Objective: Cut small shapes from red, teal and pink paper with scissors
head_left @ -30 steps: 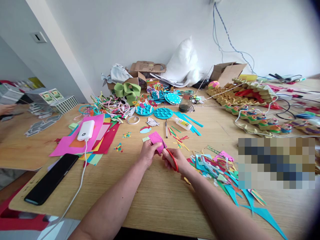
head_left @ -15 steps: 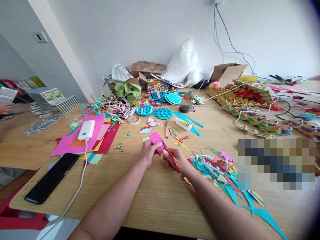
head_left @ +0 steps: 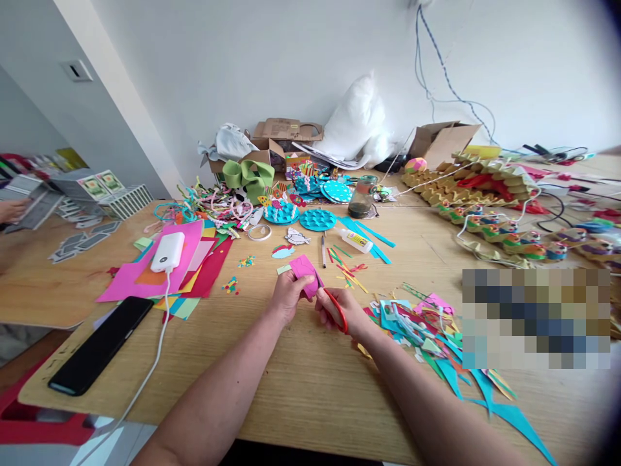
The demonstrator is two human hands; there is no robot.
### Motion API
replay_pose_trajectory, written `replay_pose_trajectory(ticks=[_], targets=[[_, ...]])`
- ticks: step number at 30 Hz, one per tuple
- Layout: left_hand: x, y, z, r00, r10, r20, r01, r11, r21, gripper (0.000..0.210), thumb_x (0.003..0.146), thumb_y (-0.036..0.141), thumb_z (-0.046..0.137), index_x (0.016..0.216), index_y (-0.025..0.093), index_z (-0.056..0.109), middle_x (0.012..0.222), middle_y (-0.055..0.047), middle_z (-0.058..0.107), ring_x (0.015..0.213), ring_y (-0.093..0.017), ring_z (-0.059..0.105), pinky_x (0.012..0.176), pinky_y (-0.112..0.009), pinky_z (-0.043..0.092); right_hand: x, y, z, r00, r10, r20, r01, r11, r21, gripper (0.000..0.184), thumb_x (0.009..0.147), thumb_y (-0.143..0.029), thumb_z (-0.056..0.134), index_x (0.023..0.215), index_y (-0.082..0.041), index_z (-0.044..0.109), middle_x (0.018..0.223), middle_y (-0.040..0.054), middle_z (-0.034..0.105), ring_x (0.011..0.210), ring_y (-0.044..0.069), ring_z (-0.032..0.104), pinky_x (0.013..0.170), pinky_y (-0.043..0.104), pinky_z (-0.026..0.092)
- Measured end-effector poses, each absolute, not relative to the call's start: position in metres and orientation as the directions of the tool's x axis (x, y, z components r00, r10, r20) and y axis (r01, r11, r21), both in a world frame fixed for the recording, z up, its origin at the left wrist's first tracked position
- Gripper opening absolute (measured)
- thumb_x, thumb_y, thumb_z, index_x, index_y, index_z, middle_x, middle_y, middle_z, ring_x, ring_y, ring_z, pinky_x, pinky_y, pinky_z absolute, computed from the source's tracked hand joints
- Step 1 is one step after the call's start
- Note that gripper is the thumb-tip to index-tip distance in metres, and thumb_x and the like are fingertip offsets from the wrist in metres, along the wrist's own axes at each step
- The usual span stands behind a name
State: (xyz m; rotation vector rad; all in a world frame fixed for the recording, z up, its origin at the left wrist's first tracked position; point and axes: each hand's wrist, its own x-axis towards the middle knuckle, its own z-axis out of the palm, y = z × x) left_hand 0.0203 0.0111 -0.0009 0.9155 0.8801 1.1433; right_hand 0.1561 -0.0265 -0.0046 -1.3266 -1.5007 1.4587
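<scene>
Pink paper (head_left: 301,264) meets red scissors (head_left: 342,313)

Wood grain runs from the near edge of the table (head_left: 272,401) up to both hands; one phone (head_left: 99,346) lies toward the left edge, and a heap of scraps (head_left: 427,314) sits beside the right forearm (head_left: 412,395). The left hand (head_left: 286,298) pinches the paper between thumb and fingers. The right hand (head_left: 347,307) has its fingers curled around the handles, blades at the paper's edge; their gape I can't tell. Beyond: one pen (head_left: 323,252), one glue bottle (head_left: 356,241), two fish cutouts (head_left: 297,237), two blue discs (head_left: 317,221), one jar (head_left: 361,199).

Wooden table (head_left: 301,388): phone (head_left: 100,345), glue bottle (head_left: 356,241), paper scraps (head_left: 434,348), probably pen (head_left: 323,254).
</scene>
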Motion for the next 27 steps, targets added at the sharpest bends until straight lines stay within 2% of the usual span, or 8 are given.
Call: replay_pose_trajectory(ticks=[10, 19, 27], targets=[[0.0205, 0.0118, -0.0020, 0.208, 0.972, -0.108, -0.367, 0.180, 0.913, 0.018, 0.061, 0.027, 0.068, 0.064, 0.014, 0.056, 0.052, 0.002, 0.055, 0.045, -0.009, 0.047, 0.041, -0.021, 0.037, 0.1567, -0.0290, -0.0001, -0.316, 0.932, -0.178, 0.168, -0.130, -0.977, 0.062, 0.078, -0.075, 0.044, 0.072, -0.014, 0.055, 0.051, 0.0001, 0.056, 0.040, 0.008, 0.051, 0.037, 0.017, 0.033], [0.0204, 0.0113, -0.0004, 0.199, 0.973, -0.117, -0.339, 0.181, 0.923, 0.018, 0.059, 0.027, 0.069, 0.064, 0.014, 0.056, 0.053, 0.002, 0.054, 0.045, -0.009, 0.047, 0.042, -0.022, 0.037, 0.1566, -0.0268, -0.0038, -0.277, 0.940, -0.197, 0.238, -0.131, -0.962, 0.063, 0.076, -0.076, 0.044, 0.069, -0.015, 0.053, 0.050, -0.0006, 0.055, 0.037, 0.008, 0.050, 0.035, 0.016, 0.030], [0.0206, 0.0140, -0.0041, 0.171, 0.976, -0.133, -0.354, 0.187, 0.917, 0.018, 0.059, 0.027, 0.068, 0.065, 0.014, 0.057, 0.054, 0.001, 0.056, 0.046, -0.009, 0.047, 0.041, -0.022, 0.038, 0.1563, -0.0290, 0.0020, -0.297, 0.925, -0.238, 0.222, -0.175, -0.959, 0.059, 0.078, -0.072, 0.046, 0.066, -0.015, 0.054, 0.048, -0.0009, 0.055, 0.037, 0.008, 0.049, 0.035, 0.016, 0.031]])
